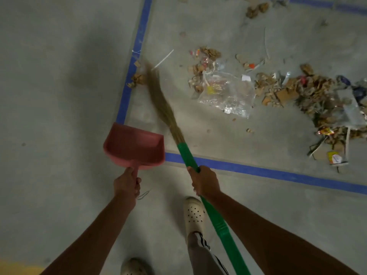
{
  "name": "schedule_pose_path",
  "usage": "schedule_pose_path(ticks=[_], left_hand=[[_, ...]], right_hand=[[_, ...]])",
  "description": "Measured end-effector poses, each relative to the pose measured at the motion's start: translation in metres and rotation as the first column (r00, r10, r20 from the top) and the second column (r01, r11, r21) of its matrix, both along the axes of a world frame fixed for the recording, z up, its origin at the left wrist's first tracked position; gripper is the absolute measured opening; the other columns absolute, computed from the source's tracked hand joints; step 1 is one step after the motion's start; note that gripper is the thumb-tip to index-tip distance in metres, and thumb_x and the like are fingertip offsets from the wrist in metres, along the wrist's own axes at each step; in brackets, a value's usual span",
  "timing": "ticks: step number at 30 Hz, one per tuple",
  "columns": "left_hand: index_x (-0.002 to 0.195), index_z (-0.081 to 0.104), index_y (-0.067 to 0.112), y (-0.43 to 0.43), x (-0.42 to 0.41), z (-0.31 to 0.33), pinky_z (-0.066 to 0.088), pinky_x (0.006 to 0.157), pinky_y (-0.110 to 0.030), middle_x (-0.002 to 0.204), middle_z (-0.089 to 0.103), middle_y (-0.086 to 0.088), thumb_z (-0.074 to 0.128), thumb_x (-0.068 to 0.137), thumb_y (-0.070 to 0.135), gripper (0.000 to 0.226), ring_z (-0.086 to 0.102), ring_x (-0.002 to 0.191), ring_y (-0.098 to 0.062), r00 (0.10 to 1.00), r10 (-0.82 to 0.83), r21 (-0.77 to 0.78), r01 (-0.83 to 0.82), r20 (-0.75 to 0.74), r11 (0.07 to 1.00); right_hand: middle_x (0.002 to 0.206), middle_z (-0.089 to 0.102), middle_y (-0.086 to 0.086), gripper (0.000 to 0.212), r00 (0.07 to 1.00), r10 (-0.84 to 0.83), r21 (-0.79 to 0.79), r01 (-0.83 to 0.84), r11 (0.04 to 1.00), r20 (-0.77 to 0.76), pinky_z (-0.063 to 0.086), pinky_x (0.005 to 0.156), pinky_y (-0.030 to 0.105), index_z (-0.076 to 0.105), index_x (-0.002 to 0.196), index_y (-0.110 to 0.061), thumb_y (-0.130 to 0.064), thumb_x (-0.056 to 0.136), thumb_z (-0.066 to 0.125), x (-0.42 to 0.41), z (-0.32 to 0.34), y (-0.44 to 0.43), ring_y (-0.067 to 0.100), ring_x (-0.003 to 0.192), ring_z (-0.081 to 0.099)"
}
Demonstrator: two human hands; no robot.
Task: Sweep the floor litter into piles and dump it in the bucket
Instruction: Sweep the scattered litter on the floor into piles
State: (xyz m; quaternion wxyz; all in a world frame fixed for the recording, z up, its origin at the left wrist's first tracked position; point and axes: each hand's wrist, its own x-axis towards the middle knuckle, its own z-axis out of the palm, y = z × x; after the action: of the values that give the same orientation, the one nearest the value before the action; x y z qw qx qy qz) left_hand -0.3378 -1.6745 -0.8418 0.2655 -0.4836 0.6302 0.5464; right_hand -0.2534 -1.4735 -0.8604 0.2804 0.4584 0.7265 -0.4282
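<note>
- The right hand (204,182) was curled tightly round the green handle of the broom (218,221), gripping it a little below where the bristles were bound in.
- The left hand (128,183) held the short handle of a pink dustpan (135,147), fingers wrapped round it.
- The dustpan sat just left of the broom, its mouth facing away from the person, over the corner of the blue tape (135,56); whether it touched the floor (59,96) could not be told.
- The bristles (160,102) reached forward and left, their curved tips just inside the tape line beside a small cluster of brown scraps (138,78) lying against the tape.
- A clear plastic bag (226,96) lay flat inside the taped area, right of the bristles and apart from them, with crumpled brown bits and wrappers at its far side.
- The biggest litter pile (309,96), cardboard pieces, wrappers and plastic, lay farther right within the tape.
- Two pale perforated clogs (193,213) stood outside the tape, near the person.
</note>
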Motion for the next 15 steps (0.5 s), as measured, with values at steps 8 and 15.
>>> schedule_pose_path(ticks=[8, 15], left_hand=[[0.07, 0.052, 0.019, 0.041, -0.032, -0.02, 0.014, 0.036, -0.011, 0.045, 0.048, 0.001, 0.051, 0.099, 0.029, 0.031, 0.023, 0.025, -0.009, 0.996, -0.087, 0.027, 0.087, 0.0, 0.996], [0.072, 0.052, 0.017, 0.07, -0.047, -0.025, 0.015, 0.034, -0.013, 0.054, 0.048, -0.003, 0.053, 0.1, 0.029, 0.031, 0.026, 0.026, -0.009, 0.995, -0.099, 0.081, 0.101, -0.029, 0.992]], right_hand=[[0.078, 0.07, 0.01, 0.045, 0.97, -0.192, 0.055, 0.186, 0.981, 0.147, 0.055, 0.048, 0.029, 0.061, 0.102, -0.004, -0.048, 0.096, 0.058, -0.021, -0.027, 0.097, 0.019, 0.05, 0.063], [0.082, 0.071, 0.011, 0.046, 0.897, -0.443, 0.147, 0.438, 0.887, -0.004, 0.061, 0.062, 0.039, 0.063, 0.092, -0.009, -0.052, 0.097, 0.048, -0.031, -0.005, 0.128, 0.025, 0.06, 0.067]])
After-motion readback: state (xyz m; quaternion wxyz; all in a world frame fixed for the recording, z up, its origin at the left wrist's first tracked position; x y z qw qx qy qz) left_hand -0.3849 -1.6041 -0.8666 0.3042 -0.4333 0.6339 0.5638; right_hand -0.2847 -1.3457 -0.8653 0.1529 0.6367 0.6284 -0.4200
